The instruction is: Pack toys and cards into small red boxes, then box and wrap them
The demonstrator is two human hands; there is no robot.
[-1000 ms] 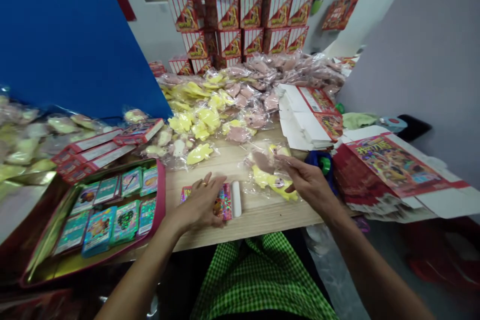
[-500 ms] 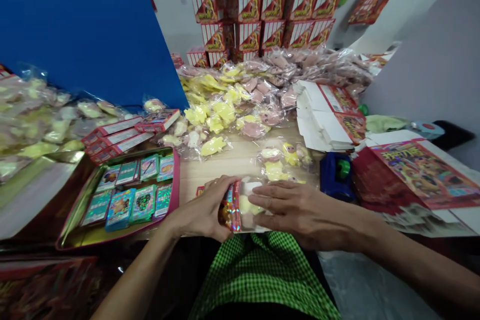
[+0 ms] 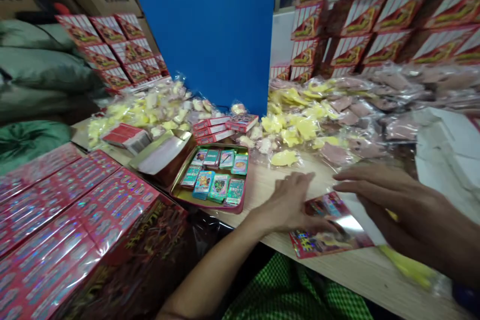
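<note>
The left hand (image 3: 288, 201) lies spread, fingertips on a shiny red foil packet (image 3: 318, 232) on the pale wooden table (image 3: 337, 275); the right hand (image 3: 401, 210) curves over the packet's white paper end (image 3: 362, 222), grip unclear.

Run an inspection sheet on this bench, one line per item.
surface: light wooden tabletop, goods heaped beyond the hands.
job's things: shiny red foil packet under both hands; white paper strip lying across it.
grippers: left hand flat, touching the packet's edge; right hand with fingers over the strip.
clutter: heaps of yellow and pink soft toys in clear plastic bags; pink-rimmed metal tin of teal cards; red shrink-wrapped holographic boxes.
cables: nothing seen.
surroundings: stacked red-and-white cartons, blue panel, grey-green sacks.
</note>
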